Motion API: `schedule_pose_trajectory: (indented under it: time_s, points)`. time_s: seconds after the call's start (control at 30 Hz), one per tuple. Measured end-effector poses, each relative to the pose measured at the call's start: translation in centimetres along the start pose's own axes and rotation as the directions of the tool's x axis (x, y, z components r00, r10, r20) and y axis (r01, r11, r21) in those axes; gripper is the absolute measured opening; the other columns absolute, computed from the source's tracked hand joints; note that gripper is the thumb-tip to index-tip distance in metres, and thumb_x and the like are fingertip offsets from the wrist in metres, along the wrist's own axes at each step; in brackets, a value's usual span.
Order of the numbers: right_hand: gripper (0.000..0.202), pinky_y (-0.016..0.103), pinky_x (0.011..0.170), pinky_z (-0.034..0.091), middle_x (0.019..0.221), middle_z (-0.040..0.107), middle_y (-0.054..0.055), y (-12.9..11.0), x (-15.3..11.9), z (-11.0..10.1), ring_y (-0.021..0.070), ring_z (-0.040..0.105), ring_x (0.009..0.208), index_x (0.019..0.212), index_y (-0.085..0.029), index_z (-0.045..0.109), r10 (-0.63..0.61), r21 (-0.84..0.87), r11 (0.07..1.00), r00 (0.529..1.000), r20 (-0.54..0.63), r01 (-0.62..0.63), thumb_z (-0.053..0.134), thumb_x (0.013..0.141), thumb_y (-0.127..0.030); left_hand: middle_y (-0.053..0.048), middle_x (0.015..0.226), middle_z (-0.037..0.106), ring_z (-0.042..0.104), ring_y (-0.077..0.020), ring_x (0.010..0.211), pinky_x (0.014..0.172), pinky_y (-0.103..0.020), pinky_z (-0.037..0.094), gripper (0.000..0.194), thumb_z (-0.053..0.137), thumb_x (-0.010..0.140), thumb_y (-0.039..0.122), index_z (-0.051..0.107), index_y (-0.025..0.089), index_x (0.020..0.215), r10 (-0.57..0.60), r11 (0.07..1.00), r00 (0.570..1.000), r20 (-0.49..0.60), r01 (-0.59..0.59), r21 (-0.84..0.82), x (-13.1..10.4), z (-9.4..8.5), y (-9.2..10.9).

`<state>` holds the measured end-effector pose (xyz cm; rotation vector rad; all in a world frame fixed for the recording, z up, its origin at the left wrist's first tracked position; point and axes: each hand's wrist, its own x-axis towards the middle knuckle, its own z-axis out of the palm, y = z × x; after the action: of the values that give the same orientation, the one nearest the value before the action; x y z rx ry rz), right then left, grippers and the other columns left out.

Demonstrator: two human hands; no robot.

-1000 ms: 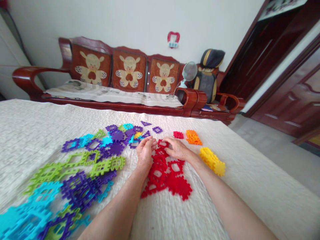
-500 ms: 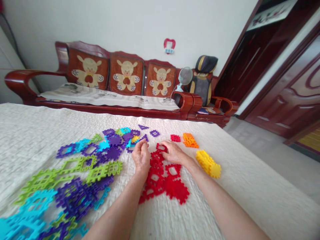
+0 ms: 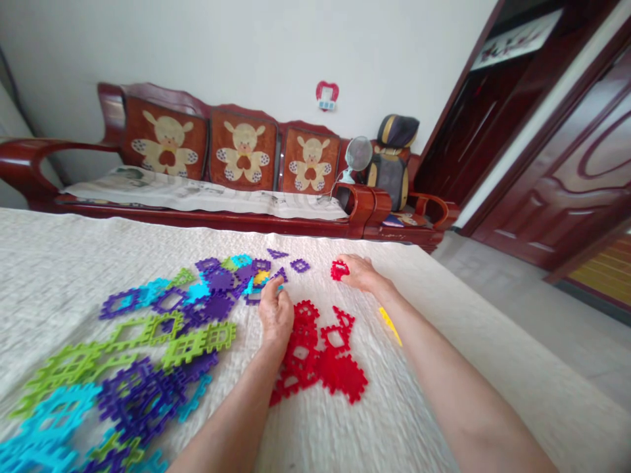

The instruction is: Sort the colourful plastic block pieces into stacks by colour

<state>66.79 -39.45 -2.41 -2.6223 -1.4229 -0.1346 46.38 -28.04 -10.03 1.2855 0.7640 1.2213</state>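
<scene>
My right hand (image 3: 362,272) is closed on a small red square plastic building piece (image 3: 339,270) at the far side of the cloth-covered table. My left hand (image 3: 276,309) rests beside the left edge of the red pieces (image 3: 342,374), its fingers loosely curled and a little apart, with nothing visible in them. The red pieces lie flat in an overlapping group of frames, solid plates and a triangle (image 3: 344,318). Part of a yellow piece (image 3: 390,326) shows beside my right forearm, which hides what lies behind it.
Left of my left hand spread purple pieces (image 3: 148,394), green pieces (image 3: 190,345) and blue pieces (image 3: 54,410), partly overlapping. Beyond the table (image 3: 44,256) stand a wooden sofa (image 3: 296,226) with bear cushions (image 3: 245,154) and a small fan (image 3: 358,154).
My right hand has moved right and away from the red group, carrying a red piece. My left hand has stayed beside the group, its fingers slightly looser. The view has shifted a little.
</scene>
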Motion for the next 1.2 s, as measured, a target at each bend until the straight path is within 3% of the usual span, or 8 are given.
schedule_pose_trajectory:
  time_s: [0.27, 0.43, 0.53, 0.67, 0.83, 1.03, 1.13, 1.2]
  points:
    - [0.042, 0.057, 0.102, 0.030, 0.130, 0.057, 0.012, -0.8, -0.4, -0.4, 0.0297, 0.050, 0.121, 0.114, -0.023, 0.060, 0.039, 0.008, 0.999, 0.997, 0.061, -0.040, 0.062, 0.073, -0.015, -0.005, 0.102, 0.068, 0.059, -0.0236, 0.107, 0.106, -0.038, 0.037, 0.028, 0.057, 0.066, 0.018, 0.070, 0.022, 0.091, -0.049, 0.998, 0.999, -0.018, 0.048, -0.044, 0.2, 0.1, -0.9]
    - [0.052, 0.043, 0.102, 0.039, 0.131, 0.055, 0.012, -3.2, -2.9, 0.1, 0.0243, 0.053, 0.119, 0.121, -0.019, 0.058, -0.199, 0.235, 0.948, 0.976, -0.086, 0.214, 0.055, 0.071, -0.008, -0.005, 0.097, 0.070, 0.062, -0.0233, 0.102, 0.102, -0.038, 0.042, 0.029, 0.053, 0.068, 0.019, 0.069, 0.020, 0.091, -0.110, 0.988, 0.992, -0.055, 0.104, -0.113, 0.2, 0.3, -0.4]
    - [0.045, 0.037, 0.096, 0.045, 0.120, 0.062, 0.009, -5.7, -4.7, 1.1, 0.0212, 0.059, 0.109, 0.119, -0.019, 0.060, -0.331, 0.422, 0.850, 0.943, -0.037, 0.314, 0.057, 0.075, -0.014, -0.004, 0.093, 0.070, 0.062, -0.0233, 0.101, 0.099, -0.038, 0.044, 0.029, 0.052, 0.067, 0.019, 0.070, 0.021, 0.090, -0.141, 0.983, 0.988, -0.063, 0.133, -0.125, 0.4, 0.3, -0.2]
    - [0.042, 0.038, 0.097, 0.044, 0.120, 0.062, 0.012, -8.0, -5.9, 2.3, 0.0225, 0.058, 0.111, 0.119, -0.016, 0.061, -0.419, 0.437, 0.815, 0.908, -0.009, 0.381, 0.056, 0.078, -0.014, -0.004, 0.092, 0.070, 0.062, -0.0230, 0.100, 0.098, -0.038, 0.045, 0.028, 0.053, 0.066, 0.019, 0.070, 0.021, 0.088, -0.141, 0.983, 0.988, -0.059, 0.133, -0.128, 0.3, 0.3, 0.2]
    - [0.039, 0.035, 0.091, 0.046, 0.106, 0.064, 0.011, -8.4, -5.8, 2.7, 0.0211, 0.060, 0.101, 0.111, -0.016, 0.065, -0.407, 0.372, 0.846, 0.913, -0.012, 0.382, 0.053, 0.074, -0.007, -0.003, 0.091, 0.070, 0.062, -0.0235, 0.101, 0.098, -0.038, 0.044, 0.024, 0.056, 0.066, 0.020, 0.070, 0.021, 0.086, -0.143, 0.983, 0.988, -0.060, 0.134, -0.126, 0.2, 0.3, 0.4]
    - [0.022, 0.024, 0.063, 0.045, 0.078, 0.062, 0.000, -6.6, -5.3, 1.8, 0.0126, 0.056, 0.068, 0.091, -0.018, 0.065, -0.318, 0.588, 0.778, 0.946, 0.065, 0.221, 0.053, 0.073, -0.011, -0.004, 0.092, 0.070, 0.062, -0.0236, 0.101, 0.095, -0.037, 0.046, 0.026, 0.057, 0.067, 0.020, 0.070, 0.021, 0.089, -0.132, 0.984, 0.990, -0.057, 0.125, -0.124, 0.4, 0.4, -0.3]
    - [0.016, 0.024, 0.063, 0.043, 0.076, 0.060, -0.001, -5.8, -4.8, 1.8, 0.0129, 0.055, 0.069, 0.083, -0.018, 0.061, -0.202, 0.604, 0.762, 0.972, -0.119, 0.233, 0.050, 0.074, -0.011, -0.005, 0.095, 0.070, 0.063, -0.0237, 0.101, 0.100, -0.039, 0.043, 0.026, 0.056, 0.068, 0.020, 0.070, 0.020, 0.091, -0.110, 0.991, 0.993, -0.048, 0.106, -0.085, 0.4, 0.4, -0.4]
    - [0.016, 0.026, 0.069, 0.044, 0.082, 0.059, 0.001, -5.5, -4.7, 2.0, 0.0143, 0.056, 0.076, 0.080, -0.019, 0.059, -0.174, 0.523, 0.799, 0.947, -0.269, 0.296, 0.050, 0.072, -0.009, -0.005, 0.096, 0.070, 0.062, -0.0238, 0.102, 0.102, -0.040, 0.041, 0.026, 0.056, 0.069, 0.019, 0.070, 0.020, 0.092, -0.109, 0.991, 0.993, -0.037, 0.106, -0.075, 0.3, 0.3, -0.4]
